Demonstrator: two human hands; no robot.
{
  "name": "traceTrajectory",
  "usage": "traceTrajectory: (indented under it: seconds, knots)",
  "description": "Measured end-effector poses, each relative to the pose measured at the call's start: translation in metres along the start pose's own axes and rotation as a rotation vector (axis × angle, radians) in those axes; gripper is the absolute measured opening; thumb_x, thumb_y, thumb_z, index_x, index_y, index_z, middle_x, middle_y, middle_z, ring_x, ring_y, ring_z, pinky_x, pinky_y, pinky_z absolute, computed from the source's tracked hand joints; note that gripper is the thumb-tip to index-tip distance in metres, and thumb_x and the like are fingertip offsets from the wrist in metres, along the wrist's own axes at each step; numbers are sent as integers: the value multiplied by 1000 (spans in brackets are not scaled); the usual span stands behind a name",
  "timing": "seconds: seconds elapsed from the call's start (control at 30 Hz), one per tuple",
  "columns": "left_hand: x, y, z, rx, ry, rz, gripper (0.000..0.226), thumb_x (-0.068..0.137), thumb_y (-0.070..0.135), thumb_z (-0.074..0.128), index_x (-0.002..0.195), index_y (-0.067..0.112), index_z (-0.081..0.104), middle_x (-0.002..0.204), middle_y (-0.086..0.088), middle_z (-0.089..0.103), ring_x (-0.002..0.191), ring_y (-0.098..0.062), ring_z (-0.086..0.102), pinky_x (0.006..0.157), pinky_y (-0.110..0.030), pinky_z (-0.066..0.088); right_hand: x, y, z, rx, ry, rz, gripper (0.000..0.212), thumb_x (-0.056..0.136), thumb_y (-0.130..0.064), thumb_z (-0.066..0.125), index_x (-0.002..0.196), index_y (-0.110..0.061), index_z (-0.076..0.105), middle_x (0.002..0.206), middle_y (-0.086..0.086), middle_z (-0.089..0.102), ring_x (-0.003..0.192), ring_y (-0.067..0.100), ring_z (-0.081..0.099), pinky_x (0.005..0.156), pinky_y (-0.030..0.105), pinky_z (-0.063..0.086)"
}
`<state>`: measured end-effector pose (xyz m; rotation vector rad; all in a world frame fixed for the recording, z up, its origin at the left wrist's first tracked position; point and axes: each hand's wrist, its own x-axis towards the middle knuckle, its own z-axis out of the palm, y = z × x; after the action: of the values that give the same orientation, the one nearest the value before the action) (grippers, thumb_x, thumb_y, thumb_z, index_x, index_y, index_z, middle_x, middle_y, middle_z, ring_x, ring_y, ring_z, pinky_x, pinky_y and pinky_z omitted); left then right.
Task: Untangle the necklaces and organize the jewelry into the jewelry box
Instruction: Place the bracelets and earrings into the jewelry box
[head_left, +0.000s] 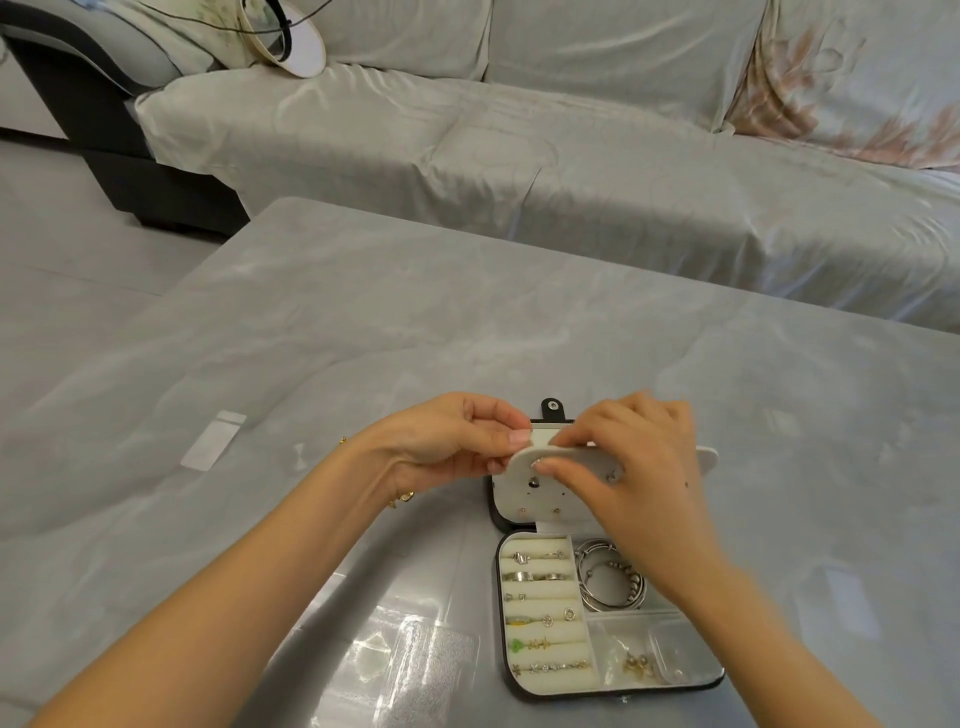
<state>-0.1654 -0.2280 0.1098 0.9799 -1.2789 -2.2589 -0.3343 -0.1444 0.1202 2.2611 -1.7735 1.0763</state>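
An open black jewelry box with white lining lies on the grey table. Its left side holds rows of rings in foam slots, silver bangles fill the upper right compartment, and small gold pieces lie in the lower right one. Above the lid, a white earring panel is lifted and bent. My left hand pinches its left edge. My right hand pinches a small earring at the panel's top, fingers curled over it.
Clear plastic bags lie left of the box, and another small bag sits further left. Some gold jewelry peeks out beside my left wrist. A covered sofa runs behind the table.
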Motion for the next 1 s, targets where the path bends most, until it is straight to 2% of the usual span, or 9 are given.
traceTrajectory:
  seconds: [0.07, 0.13, 0.2, 0.5, 0.77, 0.93, 1.0]
  knots:
    - [2, -2, 0, -68, -133, -73, 13, 57, 8, 75, 68, 11, 69, 59, -1, 63, 53, -8, 57, 52, -16, 48, -10, -1, -1, -13, 51, -55, 26, 78, -46, 61, 73, -21, 67, 74, -13, 63, 78, 8, 47, 78, 27, 26]
    - [6, -6, -1, -73, -257, -102, 23, 50, 15, 85, 69, 13, 72, 61, -1, 65, 55, -7, 59, 55, -16, 49, -20, -2, -2, -28, 91, -96, 26, 79, -43, 62, 73, -19, 68, 74, -11, 64, 78, 10, 48, 78, 27, 26]
    - [10, -10, -3, -69, -307, -115, 34, 44, 19, 92, 70, 14, 72, 63, -2, 66, 57, -7, 61, 59, -16, 49, -26, -2, -1, -23, 121, -117, 27, 81, -42, 62, 73, -18, 69, 74, -10, 64, 77, 11, 48, 79, 27, 26]
    - [15, -15, 1, -37, -373, -93, 28, 49, 22, 89, 72, 17, 72, 60, 4, 66, 58, -5, 62, 62, -17, 51, -32, -4, -1, -14, 181, -130, 26, 82, -38, 63, 71, -16, 69, 73, -6, 65, 76, 13, 48, 79, 26, 25]
    - [16, -14, 0, -1, -367, -93, 35, 44, 24, 93, 72, 17, 73, 68, 0, 69, 62, -8, 64, 63, -18, 53, -33, -5, -1, -12, 168, -125, 27, 82, -40, 63, 72, -16, 70, 74, -6, 65, 76, 14, 49, 78, 27, 25]
    - [13, -10, 4, 4, -337, -82, 14, 53, 13, 76, 67, 16, 72, 63, 1, 68, 58, -7, 64, 57, -16, 52, -31, -5, -2, -10, 170, -132, 28, 83, -40, 62, 71, -16, 69, 73, -6, 65, 75, 14, 49, 76, 29, 26]
    - [12, -10, 4, 5, -338, -78, 15, 53, 13, 76, 67, 16, 72, 64, 1, 68, 58, -7, 64, 57, -16, 52, -31, -5, -1, -10, 173, -134, 27, 82, -39, 63, 71, -16, 69, 72, -6, 65, 75, 14, 49, 76, 29, 25]
